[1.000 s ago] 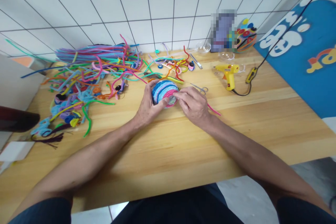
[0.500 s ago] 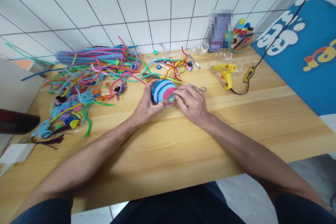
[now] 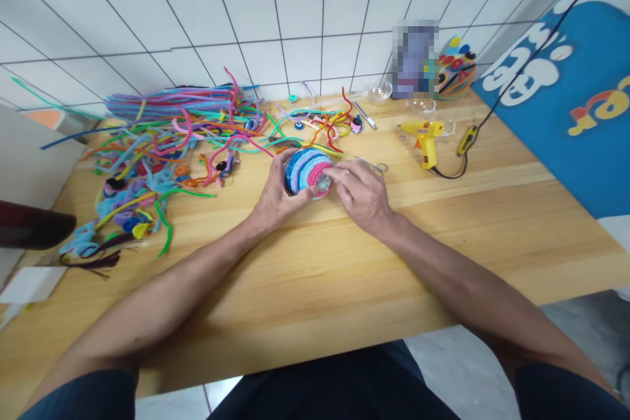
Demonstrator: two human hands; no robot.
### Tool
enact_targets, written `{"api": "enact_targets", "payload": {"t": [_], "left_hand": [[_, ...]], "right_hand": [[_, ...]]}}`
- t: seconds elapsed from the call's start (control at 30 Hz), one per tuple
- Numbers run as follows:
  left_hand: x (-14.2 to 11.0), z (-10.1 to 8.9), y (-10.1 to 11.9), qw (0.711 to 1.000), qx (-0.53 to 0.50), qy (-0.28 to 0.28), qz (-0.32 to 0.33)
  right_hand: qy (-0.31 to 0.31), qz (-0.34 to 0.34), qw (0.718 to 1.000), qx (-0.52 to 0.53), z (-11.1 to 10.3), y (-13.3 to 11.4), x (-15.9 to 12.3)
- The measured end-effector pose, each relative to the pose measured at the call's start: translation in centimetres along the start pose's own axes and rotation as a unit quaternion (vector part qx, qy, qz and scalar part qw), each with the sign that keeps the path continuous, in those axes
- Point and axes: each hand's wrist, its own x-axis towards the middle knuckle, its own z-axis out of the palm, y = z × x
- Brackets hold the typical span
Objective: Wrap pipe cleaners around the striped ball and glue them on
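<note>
A ball wrapped in bands of pipe cleaner (image 3: 304, 169), dark blue, light blue, lilac and pink, is held just above the wooden table (image 3: 305, 289). A small see-through patch shows within the pink band. My left hand (image 3: 276, 191) grips the ball from the left, its thumb along the lower front. On the right side, my right hand (image 3: 363, 191) has its fingers pinched together at the pink band beside the bare patch. Whether a pipe cleaner end is between those fingertips is too small to tell. Scissors (image 3: 378, 167) lie partly hidden behind my right hand.
Loose pipe cleaners (image 3: 172, 138) heap across the left and back. A yellow glue gun (image 3: 427, 143) stands at the right, its black cord running up past a blue panel (image 3: 571, 92). Clear plastic domes (image 3: 378, 90) sit by the tiled wall. A dark cylinder (image 3: 34, 226) juts in at left.
My right fingertips have shifted slightly up along the pink band. The left hand keeps its hold on the ball, and the view has moved very little.
</note>
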Motion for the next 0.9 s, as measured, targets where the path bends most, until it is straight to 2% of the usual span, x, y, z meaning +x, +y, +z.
{"api": "enact_targets", "payload": {"t": [0.13,0.4,0.67,0.9], "left_hand": [[-0.1,-0.1,0.3,1.0,0.01,-0.007,0.001],[0.4,-1.0,1.5,0.999,0.037,-0.011,0.0],[0.2,-0.5,0.5,0.999,0.025,0.043,-0.004],[0.2,-0.3,0.5,0.999,0.012,0.035,0.022]], "right_hand": [[0.028,-0.011,0.999,0.014,0.1,0.2,0.1],[-0.005,-0.008,1.0,0.026,0.1,-0.5,-0.3],[0.019,-0.014,0.999,0.039,-0.1,-0.2,0.1],[0.005,-0.002,0.999,0.037,0.2,0.0,-0.2]]}}
